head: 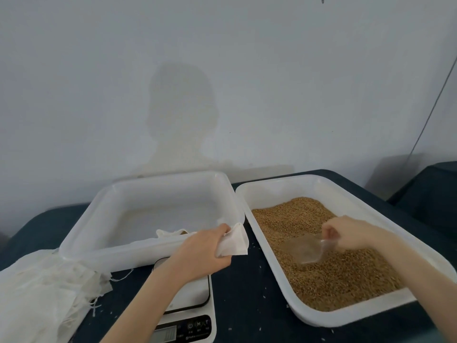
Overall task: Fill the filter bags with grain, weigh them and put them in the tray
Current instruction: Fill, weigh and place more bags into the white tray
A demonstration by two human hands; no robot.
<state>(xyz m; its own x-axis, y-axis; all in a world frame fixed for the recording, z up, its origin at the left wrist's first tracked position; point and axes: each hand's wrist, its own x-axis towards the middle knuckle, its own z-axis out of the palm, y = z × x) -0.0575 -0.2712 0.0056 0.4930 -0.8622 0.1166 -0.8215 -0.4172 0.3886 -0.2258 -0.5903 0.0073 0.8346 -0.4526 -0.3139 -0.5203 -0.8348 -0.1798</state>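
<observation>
My left hand holds a small white filter bag by one end, fingers and thumb curled round the cloth in a closed grip, so that the bag sticks out to the right over the gap between the two trays. Below my left wrist sits the white scale on the dark table, its platform partly hidden by my forearm and its buttons and display at the near edge.

My right hand pinches the handle of a clear plastic scoop, grip closed round it, with the scoop's mouth lying low on the grain. The grain fills the white tray on the right, brown and heaped across most of its floor.

The tray on the left stands just beside it, also white, and a bag with a little grain showing lies against its near wall. A pile of spare filter bags with loose drawstrings lies at the table's left near corner, touching that tray's corner. Stray grains speckle the table between the scale and the right tray.
</observation>
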